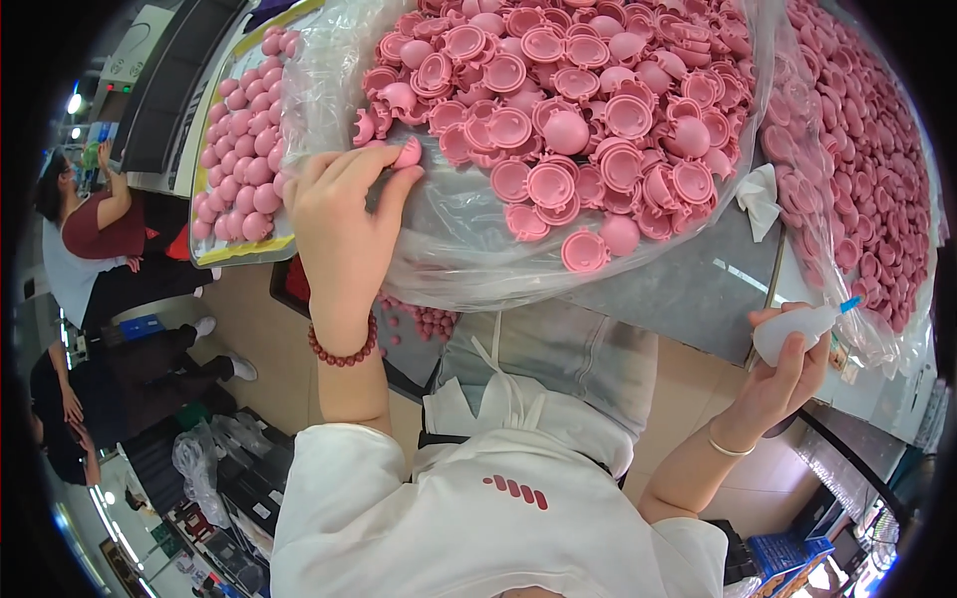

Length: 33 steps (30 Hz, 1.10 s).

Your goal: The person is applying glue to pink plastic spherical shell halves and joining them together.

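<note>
- Pinching a round pink plastic piece (408, 152) beside piled pink plastic shells (563, 130), the left hand (344, 214) could drop it there if the pinch slips.
- Wrapped round a translucent blue-tipped bottle (807, 322), the right hand (776, 387) might drip contents by oversqueezing.

Just right of the left hand (344, 219), I see room over a bare patch of clear plastic sheeting (444, 224); upper centre is blocked by heaped pink plastic half-shells (563, 130). A hand could also pass along the grey tabletop strip (668, 299) right of centre. Beyond it, a crumpled white tissue (760, 202) obstructs the gap before the bagged pink heap (867, 189) at far right. Upper left, a yellow-edged tray (261, 248) full of pink balls (242, 149) hems things in.
</note>
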Each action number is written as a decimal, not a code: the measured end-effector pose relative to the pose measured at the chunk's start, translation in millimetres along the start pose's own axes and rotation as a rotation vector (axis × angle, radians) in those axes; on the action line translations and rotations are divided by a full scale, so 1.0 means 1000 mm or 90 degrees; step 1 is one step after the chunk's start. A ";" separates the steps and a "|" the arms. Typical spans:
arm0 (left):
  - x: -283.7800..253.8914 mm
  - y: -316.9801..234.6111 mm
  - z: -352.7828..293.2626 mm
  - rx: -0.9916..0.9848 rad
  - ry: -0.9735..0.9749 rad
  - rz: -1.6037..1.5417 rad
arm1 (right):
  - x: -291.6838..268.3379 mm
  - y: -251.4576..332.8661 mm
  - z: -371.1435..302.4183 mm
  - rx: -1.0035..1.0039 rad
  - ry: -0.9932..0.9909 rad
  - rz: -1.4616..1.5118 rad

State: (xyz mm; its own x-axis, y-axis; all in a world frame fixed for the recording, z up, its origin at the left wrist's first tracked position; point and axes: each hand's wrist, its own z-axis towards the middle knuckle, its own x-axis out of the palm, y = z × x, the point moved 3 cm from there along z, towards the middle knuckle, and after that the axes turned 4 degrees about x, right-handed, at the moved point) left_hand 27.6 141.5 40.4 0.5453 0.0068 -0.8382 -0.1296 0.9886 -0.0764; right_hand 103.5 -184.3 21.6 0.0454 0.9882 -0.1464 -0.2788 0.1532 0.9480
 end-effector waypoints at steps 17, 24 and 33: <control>0.010 -0.121 -0.035 -0.111 0.117 -1.002 | 0.062 0.034 -0.057 0.255 0.157 0.314; 0.009 -0.122 -0.038 -0.033 0.169 -1.094 | 0.062 0.047 -0.057 0.106 0.140 0.203; 0.017 -0.138 -0.050 -0.297 0.419 -1.582 | 0.029 0.037 -0.032 -0.067 -0.031 0.339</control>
State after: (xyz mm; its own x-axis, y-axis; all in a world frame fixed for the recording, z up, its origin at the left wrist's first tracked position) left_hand 13.2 -2.2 9.2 -0.2086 -0.5337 0.8196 -0.1323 -0.8149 -0.5643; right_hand 64.0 -149.9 43.3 -0.0847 0.9282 0.3623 -0.3696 -0.3669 0.8537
